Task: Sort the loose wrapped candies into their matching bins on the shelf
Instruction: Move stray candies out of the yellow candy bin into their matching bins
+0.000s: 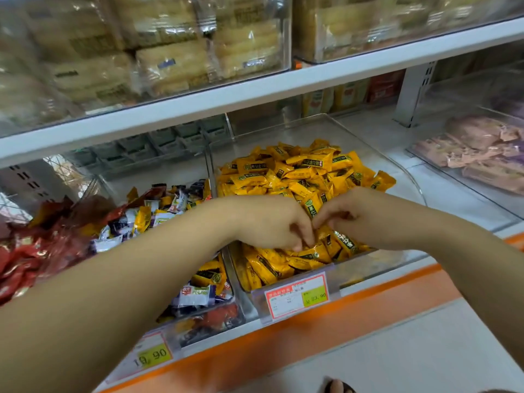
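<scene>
Both hands were over the yellow bin (357,275), so I read this as mid-sort, somewhere in the middle and nowhere near the end. The yellow candies (297,168) were heaped there, all one kind as far as I could see, so that bin looked right. The mixed bin (215,316) to its left was the trouble: a stray yellow candy (141,219) lay in there among white wrappers (195,296) and red wrappers (224,314), and more yellow showed at its near end. Plenty left to pull out, I judged.

My left hand (272,222) reached across from the left, its fingers (302,236) curled down, tips touching the near part of the yellow heap. They could have been pinching a candy or letting one go; I could not tell which. My right hand (357,219) came in from the right, fingers (321,219) curled too, tips just beside the left knuckles. I saw nothing plainly held in it, and could not tell either.

One upright candy (312,207) stood just beyond the spot where the two hands met, close by both sets of fingertips. The rest of the heap spread beneath and to the far side of the hands.
</scene>
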Action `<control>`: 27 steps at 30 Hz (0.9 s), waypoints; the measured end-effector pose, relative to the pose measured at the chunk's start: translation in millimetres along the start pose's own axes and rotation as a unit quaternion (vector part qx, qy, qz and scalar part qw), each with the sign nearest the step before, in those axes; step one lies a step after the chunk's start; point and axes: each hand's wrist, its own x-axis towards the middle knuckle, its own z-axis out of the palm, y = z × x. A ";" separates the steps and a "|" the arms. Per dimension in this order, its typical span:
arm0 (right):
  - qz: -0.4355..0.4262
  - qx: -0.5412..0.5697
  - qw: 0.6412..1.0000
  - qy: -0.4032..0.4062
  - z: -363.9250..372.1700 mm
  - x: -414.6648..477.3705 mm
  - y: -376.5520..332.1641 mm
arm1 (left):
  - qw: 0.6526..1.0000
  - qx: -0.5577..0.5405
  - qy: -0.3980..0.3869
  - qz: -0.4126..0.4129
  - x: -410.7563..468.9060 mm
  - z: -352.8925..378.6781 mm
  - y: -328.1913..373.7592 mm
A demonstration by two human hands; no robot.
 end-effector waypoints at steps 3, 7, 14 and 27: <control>0.009 0.038 0.999 0.002 -3.7 -2.5 -4.4 | 0.992 -0.074 -0.091 -0.038 14.5 14.1 4.4; 0.054 0.065 0.990 -0.109 -2.0 -8.1 -7.1 | 0.977 -0.139 -0.144 -0.077 18.2 8.5 1.2; 0.082 0.011 0.980 -0.181 6.6 -5.4 -11.1 | 0.977 -0.110 -0.126 -0.135 18.5 9.6 -7.8; 0.098 0.128 0.980 -0.117 14.4 -0.4 -2.2 | 0.974 -0.152 -0.074 -0.151 12.6 11.3 -12.4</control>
